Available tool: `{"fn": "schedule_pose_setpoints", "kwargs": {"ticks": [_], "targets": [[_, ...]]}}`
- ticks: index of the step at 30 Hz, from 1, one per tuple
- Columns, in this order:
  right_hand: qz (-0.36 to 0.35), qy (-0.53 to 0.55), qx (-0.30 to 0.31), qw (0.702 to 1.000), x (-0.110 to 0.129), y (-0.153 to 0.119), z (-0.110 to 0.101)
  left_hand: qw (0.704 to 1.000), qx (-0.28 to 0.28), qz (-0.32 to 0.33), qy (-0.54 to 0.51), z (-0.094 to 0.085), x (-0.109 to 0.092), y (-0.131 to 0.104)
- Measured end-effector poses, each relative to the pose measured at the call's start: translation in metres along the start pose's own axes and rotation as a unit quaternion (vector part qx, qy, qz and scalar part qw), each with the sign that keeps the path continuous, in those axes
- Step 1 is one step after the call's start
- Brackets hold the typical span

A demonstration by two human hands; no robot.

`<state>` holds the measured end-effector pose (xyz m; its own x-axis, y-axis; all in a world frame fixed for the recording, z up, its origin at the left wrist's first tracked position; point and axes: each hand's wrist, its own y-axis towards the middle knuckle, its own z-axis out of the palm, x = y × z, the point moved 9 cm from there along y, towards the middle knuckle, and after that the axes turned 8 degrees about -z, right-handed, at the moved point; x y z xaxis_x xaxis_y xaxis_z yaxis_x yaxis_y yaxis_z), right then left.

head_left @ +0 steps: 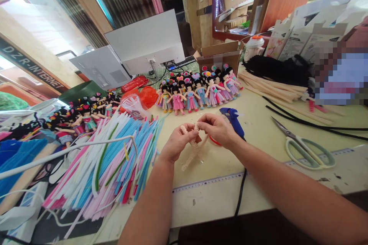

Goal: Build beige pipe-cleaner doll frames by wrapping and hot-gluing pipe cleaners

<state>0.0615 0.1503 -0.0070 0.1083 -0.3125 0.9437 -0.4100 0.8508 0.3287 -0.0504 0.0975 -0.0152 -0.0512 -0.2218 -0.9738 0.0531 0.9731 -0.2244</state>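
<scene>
Between my two hands is a beige pipe-cleaner figure [188,162], coiled into limbs that hang down towards the table. My left hand [176,143] is closed, with thumb and fingers pinching the figure's upper part. With thumb and forefinger, my right hand [216,128] pinches a beige end at the top right of the same piece. The fingers hide part of it. Just beyond my right hand lies a blue glue gun [236,123], its black cord running to the table's front edge. Scissors [303,147] with pale green handles rest farther right.
Colourful pipe cleaners [115,160] are heaped at left. Behind my hands stand several finished dolls [189,93], with more dolls [86,116] at far left. Beige pipe cleaners [273,84] and black ones [278,69] lie back right. A ruler [212,181] runs along the table front; a monitor [149,42] stands behind.
</scene>
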Motion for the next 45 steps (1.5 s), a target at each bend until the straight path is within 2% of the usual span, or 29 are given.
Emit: {"fn": "schedule_pose_setpoints", "kwargs": {"ticks": [4,9,14,19,27,29,31,34,36,38,40,42,45], "targets": [[-0.009,0.018,0.041,0.999,0.006,0.000,0.006,1.000,-0.011,-0.005,-0.018,-0.001,0.000,0.000],[-0.015,0.036,0.084,0.996,0.007,0.000,0.008,0.998,0.030,-0.015,-0.062,0.003,0.002,0.000],[-0.021,0.061,0.106,0.992,0.009,0.000,0.011,0.993,0.071,-0.028,-0.089,0.009,0.004,-0.002],[-0.025,0.101,0.134,0.986,0.012,-0.003,0.017,0.991,0.085,-0.035,-0.101,0.010,0.006,-0.004],[-0.052,0.084,0.148,0.984,0.017,-0.005,0.020,0.986,0.123,-0.053,-0.096,0.017,0.007,-0.008],[-0.052,0.057,0.125,0.989,0.014,-0.003,0.017,0.990,0.101,-0.050,-0.088,0.014,0.007,-0.006],[-0.043,0.017,0.083,0.996,0.008,-0.001,0.011,0.995,0.049,-0.042,-0.079,0.004,0.009,-0.001],[-0.017,-0.027,0.013,0.999,-0.001,0.001,-0.001,0.994,-0.098,-0.005,-0.042,-0.025,0.008,0.005],[-0.003,-0.038,-0.016,0.999,-0.004,0.002,-0.006,0.979,-0.198,0.041,0.002,-0.045,0.002,0.003],[0.004,-0.050,-0.028,0.998,-0.004,0.001,-0.008,0.961,-0.256,0.092,0.054,-0.054,-0.007,-0.002],[0.004,-0.069,-0.028,0.997,-0.002,0.000,-0.008,0.943,-0.275,0.139,0.127,-0.051,-0.017,-0.008],[0.003,-0.083,-0.023,0.996,-0.001,-0.001,-0.006,0.923,-0.271,0.179,0.209,-0.038,-0.027,-0.014],[0.005,-0.064,-0.022,0.998,-0.004,-0.002,-0.002,0.904,-0.256,0.198,0.278,-0.021,-0.031,-0.020]]}}
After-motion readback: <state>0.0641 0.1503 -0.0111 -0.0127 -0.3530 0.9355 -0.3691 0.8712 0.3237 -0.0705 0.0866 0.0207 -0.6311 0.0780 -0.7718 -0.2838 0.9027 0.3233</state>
